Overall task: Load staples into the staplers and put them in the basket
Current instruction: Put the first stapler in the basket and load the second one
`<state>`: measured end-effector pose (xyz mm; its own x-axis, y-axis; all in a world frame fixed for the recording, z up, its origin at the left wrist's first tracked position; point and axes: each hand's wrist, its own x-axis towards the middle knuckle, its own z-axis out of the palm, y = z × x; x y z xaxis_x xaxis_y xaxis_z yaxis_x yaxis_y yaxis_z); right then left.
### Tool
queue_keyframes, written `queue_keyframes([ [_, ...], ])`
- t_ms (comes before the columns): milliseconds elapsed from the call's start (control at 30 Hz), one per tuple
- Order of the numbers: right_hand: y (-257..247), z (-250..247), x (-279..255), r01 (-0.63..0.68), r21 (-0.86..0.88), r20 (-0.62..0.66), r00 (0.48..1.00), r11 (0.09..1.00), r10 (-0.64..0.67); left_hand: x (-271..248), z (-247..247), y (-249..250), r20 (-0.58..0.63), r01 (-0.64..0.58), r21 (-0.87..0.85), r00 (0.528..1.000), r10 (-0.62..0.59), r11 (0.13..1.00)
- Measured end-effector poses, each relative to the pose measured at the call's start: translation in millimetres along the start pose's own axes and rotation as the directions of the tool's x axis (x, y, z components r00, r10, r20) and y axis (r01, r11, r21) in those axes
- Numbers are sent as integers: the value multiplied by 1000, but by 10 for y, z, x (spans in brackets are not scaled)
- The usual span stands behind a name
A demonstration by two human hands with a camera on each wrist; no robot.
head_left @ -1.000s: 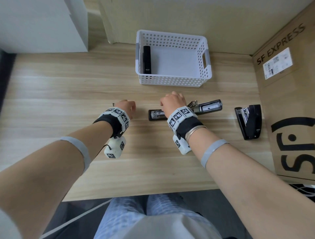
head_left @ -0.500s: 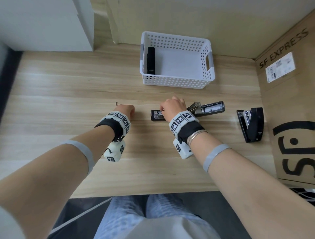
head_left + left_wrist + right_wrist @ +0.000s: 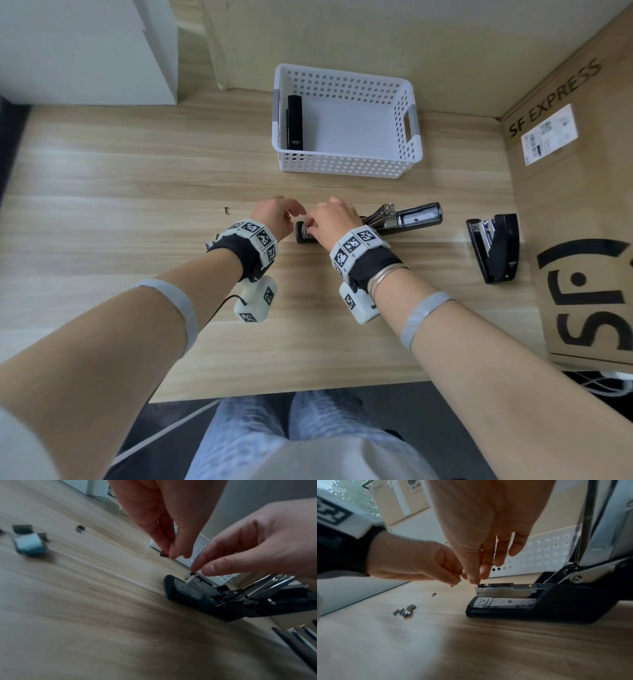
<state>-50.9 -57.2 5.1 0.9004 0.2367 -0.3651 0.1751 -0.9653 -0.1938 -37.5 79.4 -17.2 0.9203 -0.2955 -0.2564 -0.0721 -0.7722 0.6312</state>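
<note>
Two hands: at the open stapler [image 3: 370, 222].
Left hand [image 3: 274, 216]: pinching staples [image 3: 163, 554].
Right hand [image 3: 330, 222]: fingertips together on the metal track [image 3: 498, 588].

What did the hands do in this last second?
The left hand, pinching a small strip of staples, moved right, up beside the right hand at the front end of the open stapler. The right hand stayed there. The stapler in the basket and the one at the right lie unmoved.
</note>
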Motion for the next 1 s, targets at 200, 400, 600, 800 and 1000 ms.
queue_keyframes([
  [200,21,25,75,-134,233,47,991,963,126,77,34,99,-96,-102,-218,992,83,971],
  [400,41,-31,72,-180,495,23,981,850,194,125,41,134,-133,-86,-266,990,52,960],
  [600,98,-67,44,-182,576,28,979,797,203,141,59,140,-98,-72,-314,994,43,947],
  [800,171,-103,46,-165,445,42,986,880,164,149,88,153,-55,-35,-232,998,23,972],
  [1000,233,6,52,-89,-19,28,996,996,90,102,199,109,20,43,-38,999,-43,998],
])
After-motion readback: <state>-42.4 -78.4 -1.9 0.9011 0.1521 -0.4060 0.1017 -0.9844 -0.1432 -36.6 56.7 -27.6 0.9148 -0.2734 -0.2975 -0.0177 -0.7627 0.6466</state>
